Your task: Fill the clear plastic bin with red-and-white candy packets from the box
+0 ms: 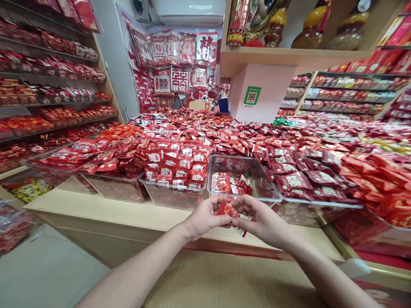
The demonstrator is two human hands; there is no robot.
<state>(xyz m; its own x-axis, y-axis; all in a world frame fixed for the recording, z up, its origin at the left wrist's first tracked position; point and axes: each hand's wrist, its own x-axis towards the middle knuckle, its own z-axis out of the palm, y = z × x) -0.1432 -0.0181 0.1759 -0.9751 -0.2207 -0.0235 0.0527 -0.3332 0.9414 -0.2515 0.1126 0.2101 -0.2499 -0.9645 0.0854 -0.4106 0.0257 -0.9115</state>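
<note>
Between my two hands is a small red candy packet (228, 209), held just in front of a clear plastic bin (253, 196). My left hand (205, 219) pinches its left side with thumb and fingers. From the right, my right hand (259, 220) grips the same packet, and a red and white piece of wrapping sticks out below its fingers. Inside the bin lie a few red and white packets (221, 182), with much of its bottom showing. The print on the held packet is too small to read.
Bins heaped with red packets (175, 162) stand on the left, and dark red ones (295, 171) on the right. A wooden counter edge (128, 218) runs below. Overhead juts a wooden shelf (289, 55); a white pillar (257, 94) carries a QR code sign.
</note>
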